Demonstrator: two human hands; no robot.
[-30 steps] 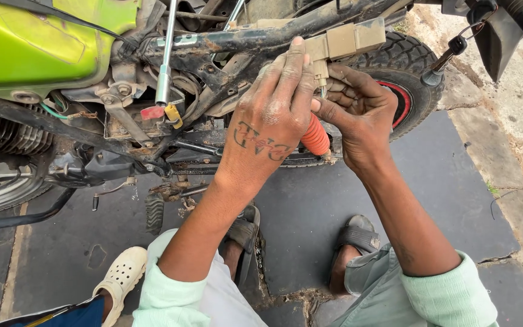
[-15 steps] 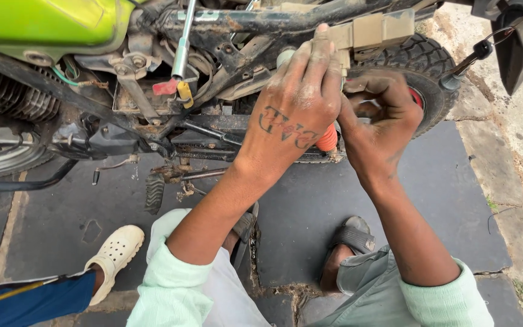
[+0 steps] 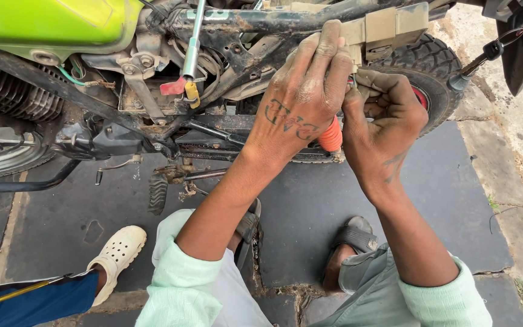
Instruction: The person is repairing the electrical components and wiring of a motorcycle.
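Your 2 hands are pressed together up at the motorcycle frame [image 3: 286,21], just in front of the rear tyre [image 3: 440,66]. Left hand [image 3: 301,100] lies flat, fingers draped over the frame rail & a tan bracket [image 3: 394,27]. Right hand [image 3: 382,118] is curled tight, fist-like, beside it; can't tell what it pinches. An orange-handled tool [image 3: 332,137] pokes out btwn both hands, grip pointing down. A co-worker's white clog [image 3: 119,251] sits at lower left on the dark mat [image 3: 431,200].
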